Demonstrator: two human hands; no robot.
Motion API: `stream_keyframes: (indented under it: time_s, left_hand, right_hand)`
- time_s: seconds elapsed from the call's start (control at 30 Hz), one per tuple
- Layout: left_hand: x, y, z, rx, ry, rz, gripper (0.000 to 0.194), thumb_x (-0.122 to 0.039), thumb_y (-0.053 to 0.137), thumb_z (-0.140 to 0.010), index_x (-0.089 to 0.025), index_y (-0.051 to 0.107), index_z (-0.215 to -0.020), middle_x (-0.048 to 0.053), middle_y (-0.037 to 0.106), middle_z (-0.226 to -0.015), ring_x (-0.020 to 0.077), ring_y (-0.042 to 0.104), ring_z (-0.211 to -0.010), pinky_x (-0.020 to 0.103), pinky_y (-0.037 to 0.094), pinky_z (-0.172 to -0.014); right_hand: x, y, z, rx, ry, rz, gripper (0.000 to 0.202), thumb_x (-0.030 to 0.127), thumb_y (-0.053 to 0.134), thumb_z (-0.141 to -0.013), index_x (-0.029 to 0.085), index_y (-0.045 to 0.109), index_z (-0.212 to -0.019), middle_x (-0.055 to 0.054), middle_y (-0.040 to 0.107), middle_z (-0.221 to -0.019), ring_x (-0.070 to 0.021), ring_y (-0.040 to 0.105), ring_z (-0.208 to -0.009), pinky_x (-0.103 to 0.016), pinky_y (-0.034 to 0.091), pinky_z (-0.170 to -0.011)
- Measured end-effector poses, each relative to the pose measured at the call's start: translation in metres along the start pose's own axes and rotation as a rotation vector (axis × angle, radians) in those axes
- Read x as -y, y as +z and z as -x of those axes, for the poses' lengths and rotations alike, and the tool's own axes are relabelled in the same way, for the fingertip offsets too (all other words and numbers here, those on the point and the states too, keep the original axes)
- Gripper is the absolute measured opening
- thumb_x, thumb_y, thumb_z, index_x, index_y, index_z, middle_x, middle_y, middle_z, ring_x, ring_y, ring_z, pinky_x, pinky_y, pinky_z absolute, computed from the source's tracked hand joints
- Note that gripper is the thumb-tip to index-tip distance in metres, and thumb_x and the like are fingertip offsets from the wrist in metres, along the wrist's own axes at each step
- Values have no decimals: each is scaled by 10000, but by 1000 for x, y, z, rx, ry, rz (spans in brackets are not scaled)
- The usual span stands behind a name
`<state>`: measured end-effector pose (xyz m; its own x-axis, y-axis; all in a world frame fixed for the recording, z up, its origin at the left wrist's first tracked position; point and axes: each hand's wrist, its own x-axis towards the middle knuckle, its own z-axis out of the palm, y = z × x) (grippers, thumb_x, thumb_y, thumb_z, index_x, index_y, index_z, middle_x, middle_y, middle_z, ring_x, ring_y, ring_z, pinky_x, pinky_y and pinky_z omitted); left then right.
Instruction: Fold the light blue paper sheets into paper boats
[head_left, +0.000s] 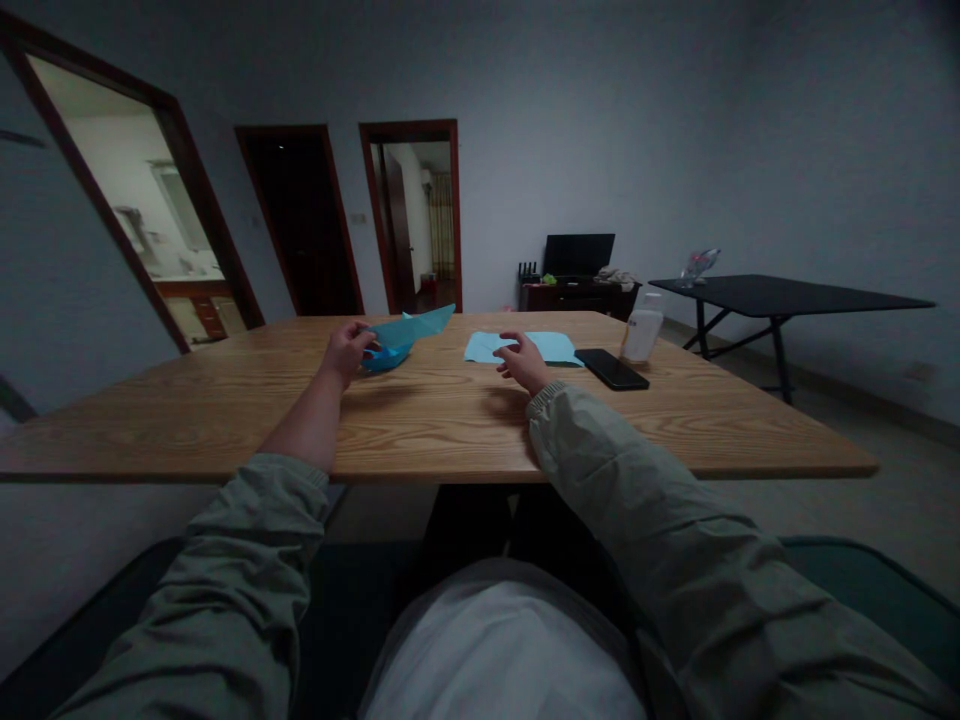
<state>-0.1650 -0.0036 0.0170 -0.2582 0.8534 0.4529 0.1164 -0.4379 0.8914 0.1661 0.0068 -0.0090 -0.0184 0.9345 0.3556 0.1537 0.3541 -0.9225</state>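
At the left of the table, my left hand (349, 350) pinches the near end of a thin teal sheet, possibly paper (416, 326), which slants up to the right. Under the sheet is a brighter blue curved piece (386, 359); I cannot tell whether the two are joined. My right hand (523, 362) is over the middle of the table with its fingers apart and nothing in them. Just behind it, partly covered by the fingers, lies a flat light blue sheet (551, 347).
A black phone (611, 369) lies on the wooden table (442, 437), right of the light blue sheet. Beside it stands a white-capped clear bottle (642, 330). A black table (780, 295) is farther right, and a monitor (579, 255) stands on a cabinet at the back.
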Motion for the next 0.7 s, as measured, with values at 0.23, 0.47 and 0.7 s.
stream_keyframes:
  time_s: [0.23, 0.47, 0.7]
  left_hand:
    - [3, 5, 3, 36, -1, -80, 195, -256, 659, -641, -168, 588, -800, -7, 591, -606, 151, 617, -564, 201, 416, -474]
    - [9, 11, 3, 122, -47, -158, 197, -247, 672, -643, -175, 587, -806, -11, 597, -608, 142, 608, -542, 203, 420, -465]
    - [10, 14, 6, 191, -107, -230, 230, -280, 673, -620, -170, 572, -794, -23, 596, -612, 126, 596, -554, 203, 428, -495]
  right_hand:
    - [-3, 0, 0, 47, -20, 173, 278, 179, 554, -756, 178, 561, -1033, -6, 644, -794, -81, 562, -481, -190, 449, -440]
    - [-12, -4, -4, 93, -183, 717, 163, 246, 585, -779, 177, 730, -803, -86, 721, -840, -205, 658, -828, -289, 482, -785]
    - [-13, -7, -1, 202, 56, 967, 282, 348, 557, -789, 180, 768, -870, -84, 731, -846, -182, 651, -805, -225, 436, -695]
